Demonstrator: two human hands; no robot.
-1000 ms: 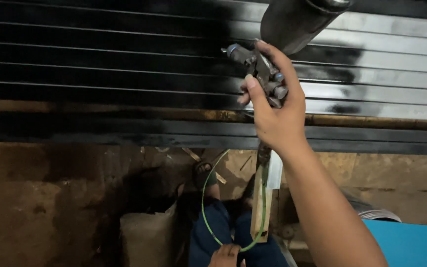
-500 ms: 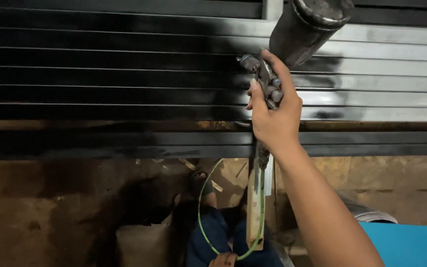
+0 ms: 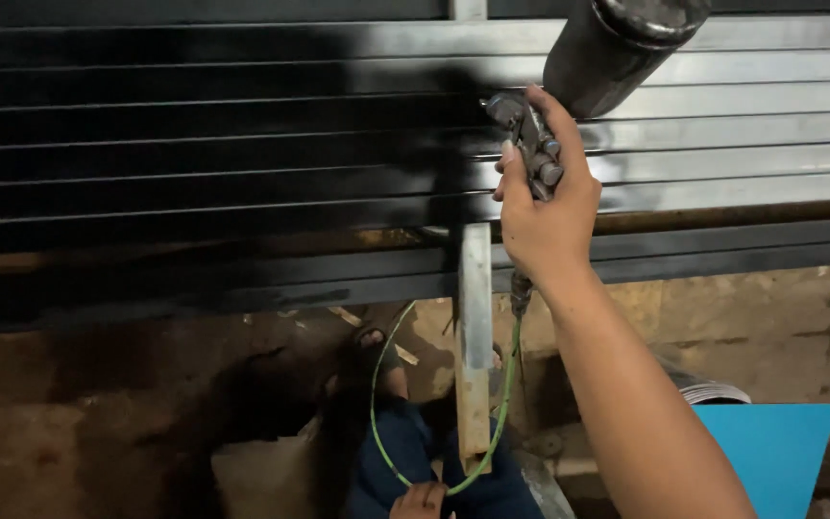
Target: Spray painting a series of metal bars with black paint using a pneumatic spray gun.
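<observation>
Slats (image 3: 242, 144) face the right hand (image 3: 549, 216) gripping a spray gun (image 3: 530, 144); left hand (image 3: 422, 500) pinches green hose (image 3: 377, 423).

Left hand (image 3: 422, 501) cut off by bottom edge, grip unclear.

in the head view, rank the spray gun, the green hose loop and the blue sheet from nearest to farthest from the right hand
1. spray gun: gripped in the right hand, in front of the slats.
2. green hose loop: hangs below the hand, down to the left hand at the bottom edge.
3. blue sheet: bottom right corner, beyond the forearm, farthest.
</observation>
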